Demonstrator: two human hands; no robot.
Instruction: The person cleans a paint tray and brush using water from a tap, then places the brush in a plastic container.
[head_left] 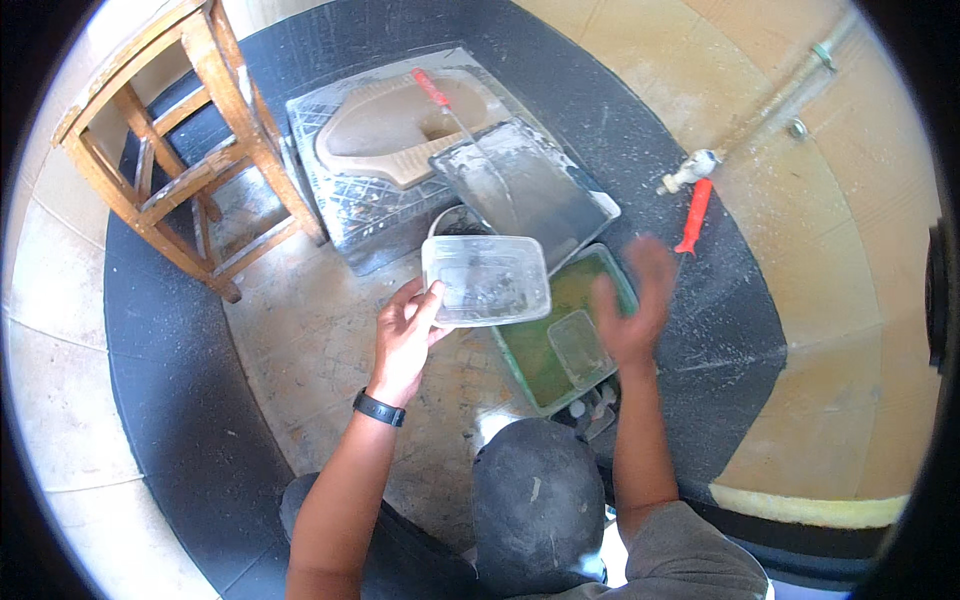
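Note:
My left hand (405,335) grips a clear plastic container (487,282) by its near left corner, thumb on top and fingers beneath. Below and to its right sits a green basin (532,375) of murky greenish water, with a clear rectangular plastic piece (580,347) in it. Over the basin's right edge hovers my right hand (640,305), slightly blurred, its thumb apart from the fingers and nothing seen in it. Partly hidden behind the container is a round pail (455,220).
A squat toilet pan (370,130) is set in a tiled platform. Against it leans a grey-smeared dark tray (540,185); a red-handled tool (432,88) lies across both. Another red-handled tool (695,215) lies near a wall tap (690,170). A wooden stool (215,160) stands far left.

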